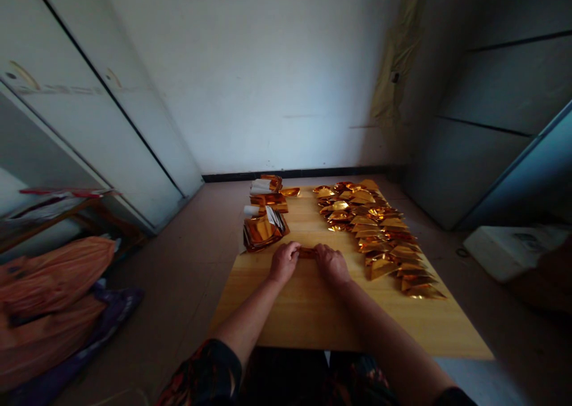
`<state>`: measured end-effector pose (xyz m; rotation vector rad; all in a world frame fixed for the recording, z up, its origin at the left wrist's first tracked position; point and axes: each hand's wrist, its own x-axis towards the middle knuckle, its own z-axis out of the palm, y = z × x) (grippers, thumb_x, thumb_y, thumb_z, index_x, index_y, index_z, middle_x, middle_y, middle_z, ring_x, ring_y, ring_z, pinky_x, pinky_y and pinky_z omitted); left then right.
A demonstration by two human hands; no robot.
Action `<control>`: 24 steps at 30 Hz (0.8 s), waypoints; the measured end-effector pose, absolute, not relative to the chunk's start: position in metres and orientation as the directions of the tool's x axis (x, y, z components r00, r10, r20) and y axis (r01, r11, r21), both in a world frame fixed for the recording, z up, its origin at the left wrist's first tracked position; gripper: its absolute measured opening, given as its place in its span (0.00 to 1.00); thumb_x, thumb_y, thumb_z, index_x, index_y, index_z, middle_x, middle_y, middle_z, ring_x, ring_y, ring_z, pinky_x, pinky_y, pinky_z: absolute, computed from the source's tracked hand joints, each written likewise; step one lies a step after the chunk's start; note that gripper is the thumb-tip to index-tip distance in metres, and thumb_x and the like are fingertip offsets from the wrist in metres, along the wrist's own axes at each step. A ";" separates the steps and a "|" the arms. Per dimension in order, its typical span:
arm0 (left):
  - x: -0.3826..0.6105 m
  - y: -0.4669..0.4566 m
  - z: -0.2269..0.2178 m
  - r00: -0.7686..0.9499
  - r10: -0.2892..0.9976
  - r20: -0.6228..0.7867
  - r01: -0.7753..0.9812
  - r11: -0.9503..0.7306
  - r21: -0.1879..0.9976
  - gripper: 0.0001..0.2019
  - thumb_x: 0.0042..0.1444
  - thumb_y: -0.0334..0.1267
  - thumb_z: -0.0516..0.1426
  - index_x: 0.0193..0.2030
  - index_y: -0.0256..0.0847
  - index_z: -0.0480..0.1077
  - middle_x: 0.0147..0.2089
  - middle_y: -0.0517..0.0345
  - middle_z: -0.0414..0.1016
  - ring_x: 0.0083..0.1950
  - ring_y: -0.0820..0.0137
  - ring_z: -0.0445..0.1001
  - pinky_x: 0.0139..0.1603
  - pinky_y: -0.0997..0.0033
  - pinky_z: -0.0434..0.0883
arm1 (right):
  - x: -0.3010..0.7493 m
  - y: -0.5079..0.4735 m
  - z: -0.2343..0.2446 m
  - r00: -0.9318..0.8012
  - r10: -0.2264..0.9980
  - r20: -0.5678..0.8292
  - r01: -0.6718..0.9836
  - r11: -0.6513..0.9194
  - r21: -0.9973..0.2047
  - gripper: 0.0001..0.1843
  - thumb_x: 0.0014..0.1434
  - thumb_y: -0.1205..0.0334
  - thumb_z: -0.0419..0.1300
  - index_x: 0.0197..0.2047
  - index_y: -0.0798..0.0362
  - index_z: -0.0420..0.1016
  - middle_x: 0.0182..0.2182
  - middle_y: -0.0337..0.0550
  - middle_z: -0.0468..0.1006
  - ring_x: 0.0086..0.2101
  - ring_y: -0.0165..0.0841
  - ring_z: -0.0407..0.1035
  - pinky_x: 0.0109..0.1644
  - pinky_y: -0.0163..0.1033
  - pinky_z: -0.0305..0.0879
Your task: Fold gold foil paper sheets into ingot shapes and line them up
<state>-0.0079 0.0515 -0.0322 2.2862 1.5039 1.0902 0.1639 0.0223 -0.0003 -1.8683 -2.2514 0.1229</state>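
Observation:
A narrow folded strip of gold foil paper [307,253] lies between my two hands, low over the wooden table [308,310]. My left hand [284,262] pinches its left end between thumb and fingers. At the other end, my right hand [332,264] is closed on the strip, fingers bent over it. Beyond my left hand sits a stack of gold foil sheets [266,230], some showing white undersides. To the right of my right hand, rows of folded gold foil pieces [379,233] overlap along the table's right side.
White cabinets [102,96] stand on the left, near orange plastic bags [58,298]. A white wall [268,72] rises behind the table. Grey cabinet doors [496,102] and a white box [500,251] are on the right.

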 end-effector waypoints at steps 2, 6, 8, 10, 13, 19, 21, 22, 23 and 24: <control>-0.007 0.051 -0.031 0.180 0.862 0.473 0.712 -0.446 0.542 0.12 0.50 0.23 0.54 0.39 0.41 0.70 0.34 0.59 0.77 0.36 0.72 0.75 0.39 0.71 0.72 | 0.162 0.023 0.001 -0.145 0.983 0.109 0.967 0.164 -0.196 0.11 0.65 0.66 0.46 0.42 0.51 0.68 0.37 0.45 0.77 0.36 0.31 0.72 0.37 0.35 0.57; -0.006 0.049 -0.027 0.160 0.870 0.466 0.696 -0.435 0.571 0.11 0.49 0.22 0.55 0.36 0.41 0.69 0.33 0.60 0.76 0.35 0.72 0.74 0.38 0.72 0.71 | 0.159 0.024 0.002 -0.119 0.989 0.092 0.971 0.135 -0.199 0.10 0.66 0.65 0.46 0.42 0.51 0.68 0.37 0.45 0.77 0.36 0.32 0.72 0.37 0.35 0.56; -0.006 0.047 -0.025 0.147 0.885 0.442 0.710 -0.405 0.575 0.11 0.49 0.22 0.55 0.36 0.41 0.68 0.33 0.60 0.76 0.35 0.71 0.74 0.37 0.72 0.71 | 0.159 0.025 0.002 -0.119 0.989 0.084 0.973 0.133 -0.190 0.11 0.66 0.65 0.46 0.42 0.51 0.68 0.37 0.45 0.77 0.36 0.33 0.72 0.37 0.35 0.56; -0.006 0.046 -0.024 0.132 0.899 0.417 0.723 -0.375 0.580 0.11 0.49 0.22 0.56 0.36 0.41 0.68 0.33 0.59 0.76 0.35 0.71 0.75 0.38 0.71 0.71 | 0.159 0.026 0.001 -0.122 0.989 0.080 0.974 0.135 -0.182 0.11 0.66 0.65 0.46 0.43 0.51 0.69 0.37 0.45 0.76 0.37 0.33 0.72 0.37 0.36 0.56; -0.006 0.046 -0.023 0.125 0.915 0.385 0.723 -0.349 0.596 0.13 0.48 0.22 0.56 0.39 0.42 0.69 0.35 0.59 0.77 0.36 0.70 0.75 0.38 0.70 0.71 | 0.158 0.026 -0.001 -0.128 0.988 0.089 0.974 0.142 -0.175 0.11 0.66 0.65 0.46 0.43 0.51 0.69 0.38 0.46 0.76 0.37 0.33 0.72 0.38 0.36 0.56; -0.004 0.049 -0.021 0.085 0.962 0.260 0.742 -0.235 0.628 0.14 0.50 0.24 0.56 0.42 0.43 0.69 0.37 0.60 0.77 0.38 0.72 0.75 0.42 0.72 0.68 | 0.157 0.026 0.000 -0.120 0.990 0.071 0.979 0.130 -0.158 0.13 0.66 0.64 0.45 0.44 0.52 0.70 0.38 0.46 0.75 0.37 0.32 0.72 0.38 0.36 0.57; -0.002 0.049 -0.017 0.063 0.977 0.206 0.769 -0.179 0.614 0.14 0.51 0.24 0.56 0.42 0.43 0.69 0.38 0.61 0.77 0.39 0.74 0.74 0.42 0.74 0.67 | 0.157 0.026 0.002 -0.107 0.993 0.058 0.981 0.115 -0.159 0.13 0.66 0.64 0.45 0.43 0.52 0.70 0.38 0.47 0.75 0.36 0.32 0.72 0.37 0.35 0.57; -0.001 0.050 -0.015 0.052 0.982 0.183 0.786 -0.153 0.599 0.13 0.52 0.25 0.55 0.42 0.43 0.69 0.38 0.62 0.77 0.40 0.74 0.74 0.42 0.75 0.66 | 0.157 0.026 0.003 -0.096 0.994 0.050 0.982 0.103 -0.162 0.13 0.66 0.64 0.45 0.43 0.52 0.70 0.39 0.47 0.75 0.36 0.32 0.72 0.37 0.35 0.57; 0.001 0.050 -0.012 0.043 0.985 0.165 0.804 -0.133 0.580 0.12 0.52 0.25 0.55 0.42 0.44 0.69 0.38 0.62 0.77 0.40 0.74 0.74 0.42 0.75 0.65 | 0.157 0.026 0.005 -0.086 0.995 0.042 0.982 0.091 -0.164 0.13 0.66 0.64 0.45 0.43 0.52 0.70 0.39 0.47 0.75 0.36 0.32 0.72 0.37 0.34 0.57; 0.003 0.050 -0.009 0.038 0.988 0.152 0.819 -0.118 0.561 0.12 0.53 0.26 0.55 0.42 0.44 0.69 0.38 0.62 0.77 0.41 0.73 0.74 0.42 0.75 0.65 | 0.156 0.026 0.007 -0.076 0.997 0.036 0.983 0.080 -0.166 0.13 0.66 0.64 0.45 0.43 0.52 0.71 0.39 0.47 0.75 0.35 0.32 0.72 0.37 0.34 0.58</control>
